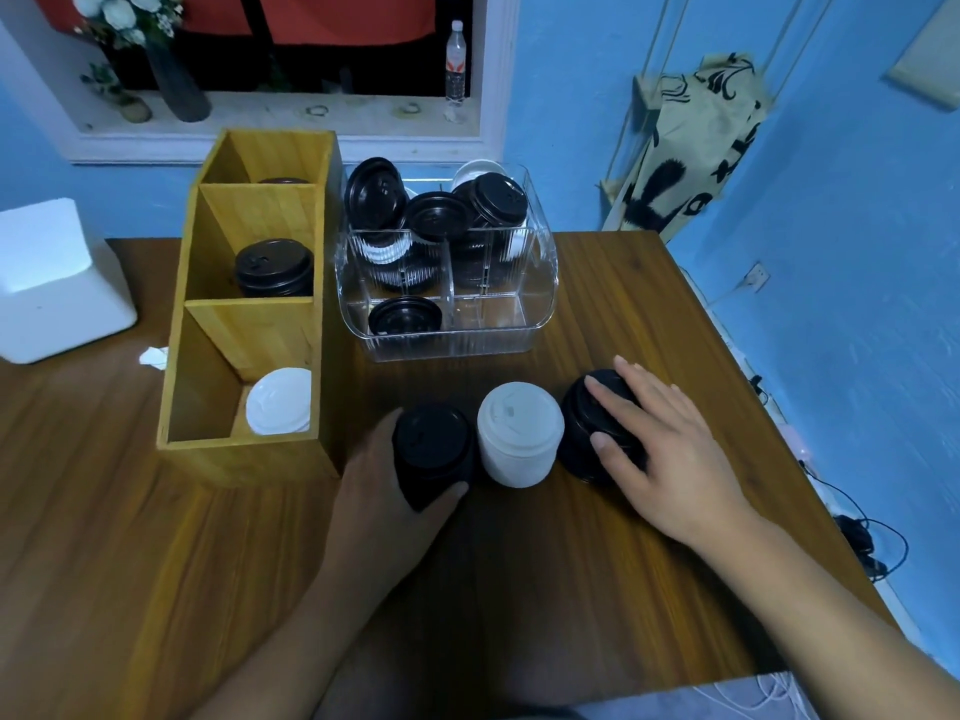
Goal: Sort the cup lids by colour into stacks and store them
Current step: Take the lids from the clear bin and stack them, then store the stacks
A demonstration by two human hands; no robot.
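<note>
Three stacks of cup lids lined up at the near edge of the bench [597, 283]: black stack [432, 454] on the left, white stack [519, 433] in the middle, second black stack [592, 433] on the right, the three close together and perhaps touching. Left hand [384, 491] wrapped around the left black stack, thumb across its near side, grip closed on it, seemingly to keep the lids squared for a lift. Right hand [660, 444] laid flat over the right black stack, fingers spread, pressing down rather than clasping; grip wide, probably steadying or nesting the lids. Wooden organiser [208, 356] just left of the stacks, three compartments: white lids [278, 402] in the nearest, black lids [274, 267] in the middle, a dark lid just showing in the farthest. Clear ribbed bin [535, 324] behind the stacks, heaped with unsorted lids [436, 215], mostly black, a few white, one black lid lying in a front section. Sorting judged partly done, with the loose heap left to work through. Likely destination for the held black stack: the organiser's middle compartment, with colours matching. Risk: a tall stack toppling if lifted off-centre.
</note>
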